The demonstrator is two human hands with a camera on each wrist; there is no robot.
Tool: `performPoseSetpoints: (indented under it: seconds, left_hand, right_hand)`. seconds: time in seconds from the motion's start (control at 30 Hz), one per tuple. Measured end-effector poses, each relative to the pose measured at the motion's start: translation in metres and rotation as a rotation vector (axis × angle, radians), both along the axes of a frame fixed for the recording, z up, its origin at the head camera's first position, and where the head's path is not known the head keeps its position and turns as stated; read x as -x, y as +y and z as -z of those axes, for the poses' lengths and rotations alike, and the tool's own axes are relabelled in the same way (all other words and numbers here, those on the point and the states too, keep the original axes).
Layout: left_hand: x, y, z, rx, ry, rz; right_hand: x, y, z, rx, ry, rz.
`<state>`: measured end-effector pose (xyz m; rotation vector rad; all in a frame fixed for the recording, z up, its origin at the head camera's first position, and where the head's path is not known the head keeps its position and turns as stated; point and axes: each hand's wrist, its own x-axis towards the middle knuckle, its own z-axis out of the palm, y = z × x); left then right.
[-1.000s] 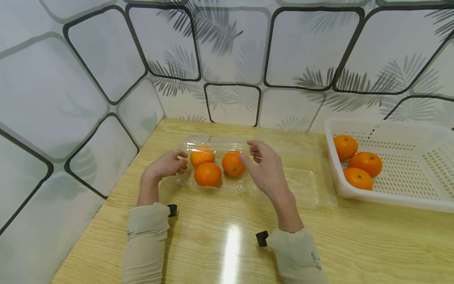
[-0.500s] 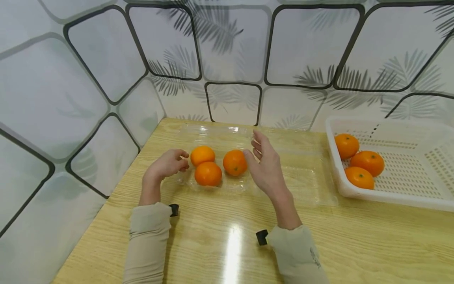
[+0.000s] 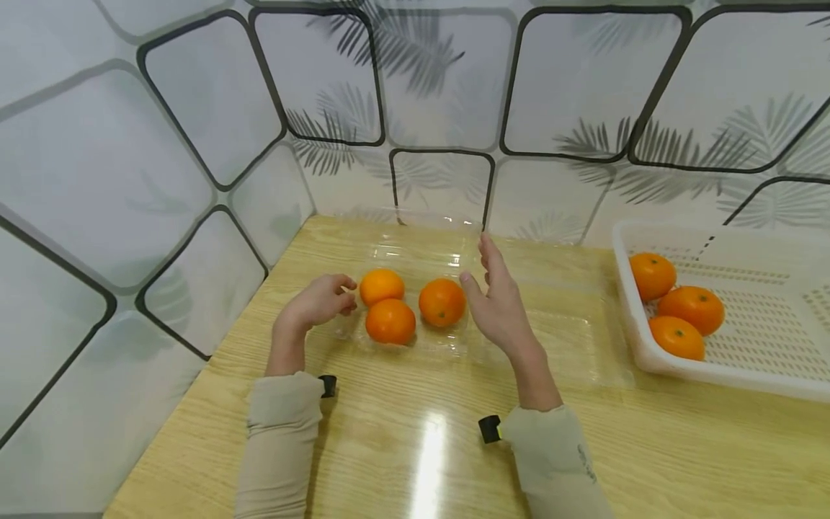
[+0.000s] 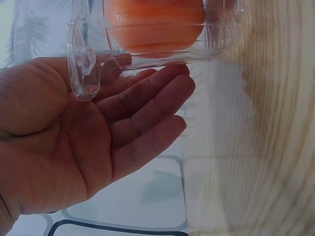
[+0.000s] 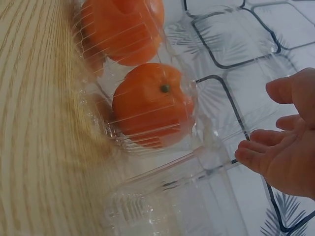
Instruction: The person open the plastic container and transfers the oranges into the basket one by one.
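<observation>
Three orange mandarins [image 3: 391, 321] sit in a clear plastic clamshell box [image 3: 447, 346], its see-through lid [image 3: 424, 249] tilted up toward the wall. At the box's left side is my left hand [image 3: 322, 299], fingers loosely bent. In the left wrist view, that hand's relaxed fingers [image 4: 147, 105] lie right at the box's rim, holding nothing. My right hand [image 3: 499, 303] stands on the other side, fingers straight, thumb apart, close to the rightmost mandarin [image 3: 442, 303]. The right wrist view shows this hand [image 5: 285, 142] apart from the box and gripping nothing.
Right of the box lies a second clear plastic box [image 3: 564, 346] on the wooden table [image 3: 376, 432]. Farther right, a white perforated basket [image 3: 746, 371] holds three more mandarins [image 3: 690, 310] at its left end. A patterned wall [image 3: 441, 86] borders the table behind.
The lid has swung up and back from over the mandarins toward the wall. My right hand's fingers have straightened and come off the lid; my left hand has stayed beside the box.
</observation>
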<state>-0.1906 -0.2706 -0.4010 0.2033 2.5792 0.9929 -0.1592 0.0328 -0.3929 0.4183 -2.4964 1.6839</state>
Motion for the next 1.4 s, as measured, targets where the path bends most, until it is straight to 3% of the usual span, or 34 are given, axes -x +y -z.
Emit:
performPoseSetpoints:
  seconds: [0.3, 0.43, 0.87, 1.2, 1.4]
  left_hand:
    - [-0.002, 0.002, -0.001, -0.01, 0.01, 0.004]
    - [-0.002, 0.002, 0.001, -0.004, 0.013, 0.018]
    - [0.001, 0.002, -0.008, -0.006, -0.008, 0.02]
    - [0.003, 0.007, -0.01, -0.077, -0.099, -0.047]
    - [0.004, 0.009, -0.01, -0.083, -0.11, -0.069]
  right_hand:
    - [0.008, 0.0, 0.012, -0.086, -0.077, -0.021]
    - [0.011, -0.003, 0.018, -0.093, -0.065, -0.041]
    - [0.017, -0.005, 0.019, -0.13, -0.104, -0.031]
    - [0.022, 0.0, 0.017, -0.089, -0.12, 0.003]
    - [0.025, 0.002, 0.018, -0.079, -0.123, 0.004]
